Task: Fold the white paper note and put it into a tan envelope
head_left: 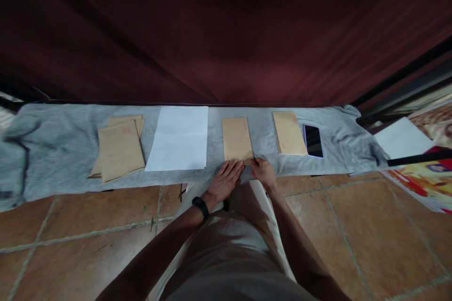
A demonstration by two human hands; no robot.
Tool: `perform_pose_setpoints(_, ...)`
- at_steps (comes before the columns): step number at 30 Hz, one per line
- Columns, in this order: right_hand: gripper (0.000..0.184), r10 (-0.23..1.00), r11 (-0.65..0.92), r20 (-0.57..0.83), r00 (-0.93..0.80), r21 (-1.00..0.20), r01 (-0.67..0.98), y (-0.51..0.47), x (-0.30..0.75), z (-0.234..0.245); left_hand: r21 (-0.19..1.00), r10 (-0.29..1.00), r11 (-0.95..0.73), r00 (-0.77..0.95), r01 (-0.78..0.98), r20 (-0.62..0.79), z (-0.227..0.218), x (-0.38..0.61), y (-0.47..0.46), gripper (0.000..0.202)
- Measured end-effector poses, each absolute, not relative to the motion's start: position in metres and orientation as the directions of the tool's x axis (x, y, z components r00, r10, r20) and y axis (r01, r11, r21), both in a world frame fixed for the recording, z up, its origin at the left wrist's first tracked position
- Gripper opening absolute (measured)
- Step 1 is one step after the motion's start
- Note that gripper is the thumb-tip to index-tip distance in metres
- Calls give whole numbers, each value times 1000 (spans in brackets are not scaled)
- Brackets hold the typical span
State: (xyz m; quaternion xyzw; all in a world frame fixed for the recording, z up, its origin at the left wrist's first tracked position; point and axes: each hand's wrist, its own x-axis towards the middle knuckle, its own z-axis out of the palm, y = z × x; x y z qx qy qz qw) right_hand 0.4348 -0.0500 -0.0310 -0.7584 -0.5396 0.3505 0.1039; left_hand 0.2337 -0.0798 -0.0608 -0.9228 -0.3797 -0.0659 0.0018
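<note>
While the left hand point(226, 179) lies flat and open on the near edge of a brown envelope point(236, 138), the right hand point(264, 172) seems to pinch its near right corner.

- Envelope: smooth kraft paper, oblong, mid-cloth; judged the piece in work.
- Left: matte white sheet point(179, 137); fanned envelope stack point(120, 150).
- Right: neater envelope pile point(288, 132); glossy black phone point(313, 141).
- Beneath: soft grey cloth point(63, 150) on terracotta floor tiles point(353, 225).
- Progress: likely partway; which pile is finished is unclear.
</note>
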Motion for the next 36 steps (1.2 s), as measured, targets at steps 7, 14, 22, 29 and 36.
perform_pose_setpoints(7, 35, 911, -349, -371, 179, -465, 813, -48, 438, -28, 51, 705, -708, 703, 704, 91, -60, 235, -79, 56)
perform_pose_setpoints(14, 31, 913, -342, -368, 176, -456, 822, -49, 437, -23, 82, 709, -705, 702, 705, 68, -63, 234, -76, 61)
perform_pose_setpoints(22, 32, 901, -365, -386, 197, -431, 825, -49, 433, -22, 114, 716, -698, 688, 707, 118, -58, 232, -75, 53)
perform_pose_setpoints(29, 34, 900, -367, -382, 211, -399, 840, -51, 431, -20, 125, 741, -671, 661, 731, 116, -58, 245, -75, 56)
perform_pose_setpoints(36, 31, 902, -352, -384, 198, -389, 851, -50, 433, -22, 149, 764, -646, 632, 749, 133, -59, 240, -76, 55)
